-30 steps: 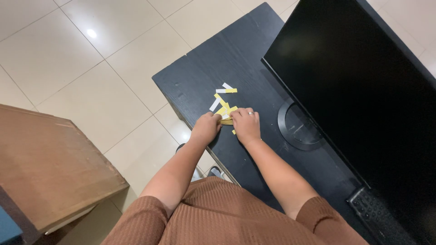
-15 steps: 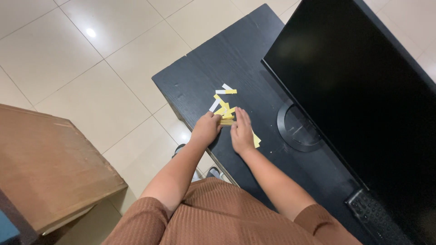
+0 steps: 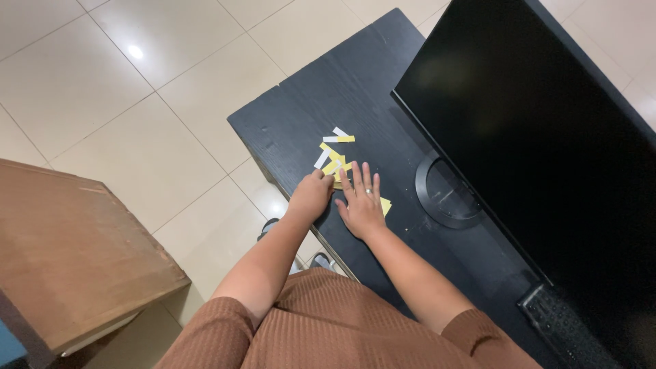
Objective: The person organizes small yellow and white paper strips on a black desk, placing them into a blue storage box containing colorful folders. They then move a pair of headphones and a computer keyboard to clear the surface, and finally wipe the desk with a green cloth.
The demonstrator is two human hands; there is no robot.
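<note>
At the centre of the frame the right hand (image 3: 363, 205) lies flat on the black tabletop (image 3: 328, 96) with its fingers (image 3: 357, 176) spread open and a ring on one of them, pressing down a yellow paper piece (image 3: 385, 206) whose corner peeks out at its right edge. Just to its left, the left hand (image 3: 311, 197) is curled closed at the tabletop's near edge, its fingertips touching the small heap of yellow and white paper strips (image 3: 333, 160) that lies just above both hands. A large black monitor (image 3: 540, 143) on a round base (image 3: 447, 195) fills the right of the frame, a keyboard (image 3: 564, 328) shows at lower right, and a brown wooden surface (image 3: 68, 253) sits over the pale tiled floor (image 3: 137, 102) at lower left.
</note>
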